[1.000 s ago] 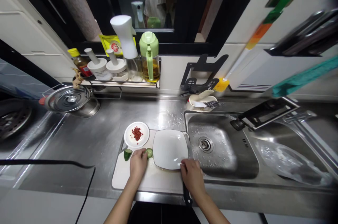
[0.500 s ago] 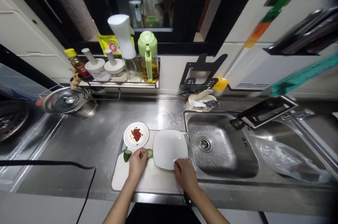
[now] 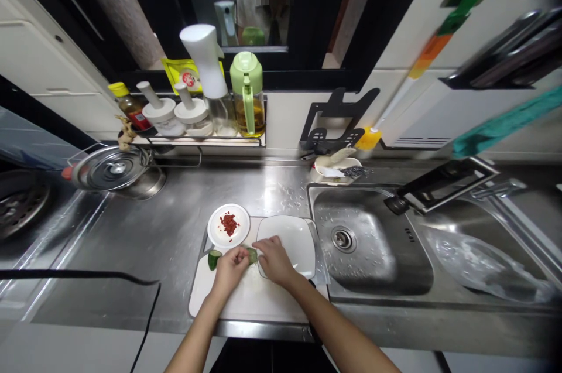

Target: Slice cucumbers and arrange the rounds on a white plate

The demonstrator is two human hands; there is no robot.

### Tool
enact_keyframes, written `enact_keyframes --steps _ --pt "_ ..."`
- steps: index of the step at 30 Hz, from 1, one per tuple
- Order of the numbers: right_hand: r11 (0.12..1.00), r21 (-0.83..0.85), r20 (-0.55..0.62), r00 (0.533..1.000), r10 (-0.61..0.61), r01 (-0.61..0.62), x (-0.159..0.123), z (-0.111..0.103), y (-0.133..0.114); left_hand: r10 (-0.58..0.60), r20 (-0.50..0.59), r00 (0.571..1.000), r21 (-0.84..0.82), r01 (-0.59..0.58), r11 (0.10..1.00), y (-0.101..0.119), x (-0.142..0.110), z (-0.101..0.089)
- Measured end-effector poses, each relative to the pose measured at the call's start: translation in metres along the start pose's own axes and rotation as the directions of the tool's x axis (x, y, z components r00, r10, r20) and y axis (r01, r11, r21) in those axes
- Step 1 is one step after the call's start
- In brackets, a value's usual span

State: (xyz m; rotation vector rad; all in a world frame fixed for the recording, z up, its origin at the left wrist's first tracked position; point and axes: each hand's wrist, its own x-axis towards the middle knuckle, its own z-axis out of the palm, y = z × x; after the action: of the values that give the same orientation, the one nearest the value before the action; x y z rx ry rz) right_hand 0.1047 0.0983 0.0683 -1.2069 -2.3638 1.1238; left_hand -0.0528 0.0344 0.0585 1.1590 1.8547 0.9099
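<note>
My left hand is curled over a green cucumber piece on the white cutting board. My right hand reaches across the white square plate and its fingertips meet the same cucumber piece. A second cucumber end lies on the board just left of my left hand. A small round white plate with chopped red chilli sits at the board's far left corner.
A steel sink lies right of the board, with a plastic bag in the basin beyond. A rack of oil and seasoning bottles stands at the back wall. A pot lid rests on the left, and a black cable crosses the counter.
My right hand left the plate's near right edge and moved left across the plate to the cucumber piece. My left hand stayed on the cucumber.
</note>
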Motion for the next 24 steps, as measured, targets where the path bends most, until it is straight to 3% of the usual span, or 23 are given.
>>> enact_keyframes --steps 7,12,15,17,20,22,24 --pt "0.996 0.090 0.080 0.997 0.022 -0.029 0.016 0.000 -0.002 -0.007 0.017 1.000 -0.032 0.008 0.999 -0.001 -0.003 -0.006" --pt "0.990 0.143 0.111 0.994 0.001 -0.017 0.013 -0.005 -0.012 -0.103 0.046 0.994 -0.184 0.110 0.977 -0.002 -0.005 -0.013" --pt "0.969 0.238 0.152 0.988 0.032 -0.068 0.009 -0.010 -0.020 -0.220 0.085 0.972 -0.316 0.236 0.919 0.000 -0.006 -0.017" --pt "0.937 0.325 0.190 0.979 0.071 -0.131 0.006 -0.014 -0.024 -0.355 0.143 0.924 -0.398 0.382 0.834 0.004 -0.007 -0.017" --pt "0.887 0.432 0.218 0.973 0.071 -0.162 0.000 -0.023 -0.030 -0.542 0.339 0.769 -0.447 0.638 0.627 0.013 -0.012 -0.015" --pt "0.863 0.482 0.217 0.975 0.049 -0.151 -0.006 -0.030 -0.033 -0.567 0.486 0.665 -0.443 0.747 0.496 0.020 -0.016 -0.013" --pt "0.845 0.510 0.221 0.974 0.051 -0.160 -0.011 -0.037 -0.035 -0.542 0.583 0.605 -0.459 0.796 0.395 0.025 -0.018 -0.010"
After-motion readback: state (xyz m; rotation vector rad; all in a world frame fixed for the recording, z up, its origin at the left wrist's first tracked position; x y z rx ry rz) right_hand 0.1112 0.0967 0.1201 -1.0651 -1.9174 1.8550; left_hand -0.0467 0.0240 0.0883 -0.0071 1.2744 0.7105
